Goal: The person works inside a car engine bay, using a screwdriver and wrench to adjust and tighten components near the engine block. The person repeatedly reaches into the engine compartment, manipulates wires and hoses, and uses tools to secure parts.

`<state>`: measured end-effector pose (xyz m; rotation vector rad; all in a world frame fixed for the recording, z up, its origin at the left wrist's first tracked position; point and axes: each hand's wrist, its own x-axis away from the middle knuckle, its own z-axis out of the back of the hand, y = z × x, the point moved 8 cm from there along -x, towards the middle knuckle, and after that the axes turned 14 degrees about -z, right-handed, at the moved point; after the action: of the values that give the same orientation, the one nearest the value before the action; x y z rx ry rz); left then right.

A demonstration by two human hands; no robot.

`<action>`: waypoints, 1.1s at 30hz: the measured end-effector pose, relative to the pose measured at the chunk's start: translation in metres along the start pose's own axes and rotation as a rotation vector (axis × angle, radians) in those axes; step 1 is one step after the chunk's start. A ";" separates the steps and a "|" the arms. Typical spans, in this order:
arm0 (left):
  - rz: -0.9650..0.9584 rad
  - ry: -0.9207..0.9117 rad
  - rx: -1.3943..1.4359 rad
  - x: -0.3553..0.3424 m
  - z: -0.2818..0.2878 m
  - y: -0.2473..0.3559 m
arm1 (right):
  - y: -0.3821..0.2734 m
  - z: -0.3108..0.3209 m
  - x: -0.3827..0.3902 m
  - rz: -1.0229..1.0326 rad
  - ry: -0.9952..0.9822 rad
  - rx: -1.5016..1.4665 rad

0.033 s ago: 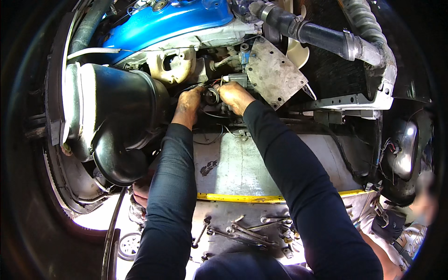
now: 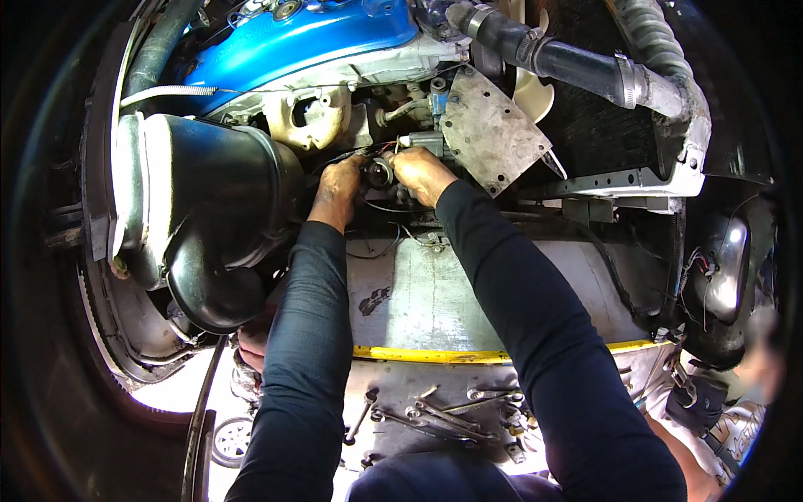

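Note:
In the head view, my left hand (image 2: 339, 186) is curled beside dark wires low in the engine bay, its fingertips partly hidden. My right hand (image 2: 418, 173) has its fingers bent at a small round metal fitting (image 2: 378, 172), just right of my left hand; what exactly either one holds is unclear. A grey housing (image 2: 418, 142) sits just beyond my right fingers, beside a flat, holed metal plate (image 2: 489, 125). Above my hands are a cream-coloured casting (image 2: 305, 113) and a blue valve cover (image 2: 309, 33).
A black canister (image 2: 201, 192) fills the left side. A hose (image 2: 577, 67) crosses upper right. Below my hands lies a metal panel (image 2: 427, 309) with a yellow edge; several wrenches (image 2: 435, 418) lie nearer me. Another person (image 2: 757, 376) is partly visible at lower right.

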<state>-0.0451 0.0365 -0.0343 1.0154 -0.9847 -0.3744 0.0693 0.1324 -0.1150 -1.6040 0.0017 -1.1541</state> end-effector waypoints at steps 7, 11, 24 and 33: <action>-0.486 -0.095 -0.725 -0.017 -0.003 0.023 | -0.016 0.011 0.032 -0.333 -0.064 -0.172; -0.551 -0.030 -0.724 -0.008 -0.009 0.041 | -0.048 0.017 0.052 -0.369 -0.210 -0.397; -0.507 -0.087 -0.962 0.011 -0.020 0.059 | -0.080 0.029 0.023 0.080 0.055 -0.405; -0.838 0.043 -1.090 0.025 -0.031 0.071 | -0.085 0.016 -0.005 0.223 0.034 0.128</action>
<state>-0.0176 0.0732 0.0332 0.3519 -0.1469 -1.3918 0.0321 0.1806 -0.0539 -1.4323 0.1236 -0.9887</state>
